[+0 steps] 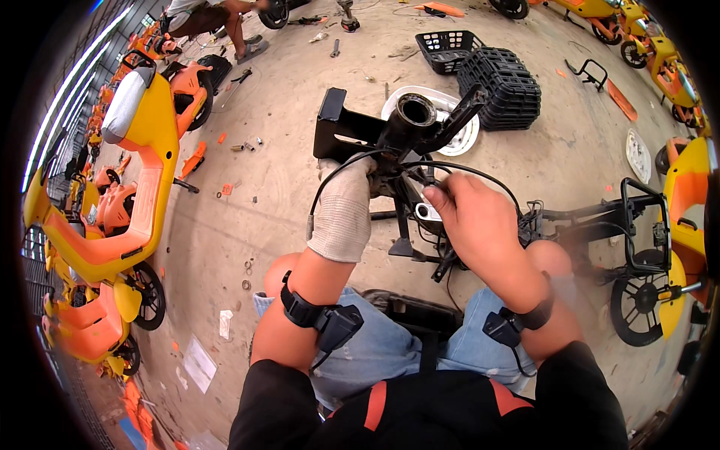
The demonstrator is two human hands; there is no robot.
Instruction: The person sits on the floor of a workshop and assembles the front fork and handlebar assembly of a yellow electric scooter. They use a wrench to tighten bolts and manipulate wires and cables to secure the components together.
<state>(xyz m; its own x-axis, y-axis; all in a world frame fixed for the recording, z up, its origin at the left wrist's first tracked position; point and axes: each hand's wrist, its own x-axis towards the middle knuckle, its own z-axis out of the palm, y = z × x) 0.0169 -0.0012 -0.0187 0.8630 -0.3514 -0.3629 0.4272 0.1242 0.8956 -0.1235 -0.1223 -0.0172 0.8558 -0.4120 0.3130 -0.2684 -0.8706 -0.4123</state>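
In front of me stands a black metal scooter frame with a round open tube at its top and a flat bracket beside it. My left hand, in a pale knitted glove, grips the frame under the bracket; its fingertips are hidden behind the metal. Black cables loop around the tube and past both hands. My bare right hand is closed, thumb against fingers, among the cables below the tube. What it pinches is hidden. A silver piece with a round hole shows just below its thumb.
Black plastic baskets are stacked beyond the frame, near a white round part. Yellow-orange scooters line the left, with more at the right. Small hardware and a paper sheet lie on the floor. Another person crouches far left.
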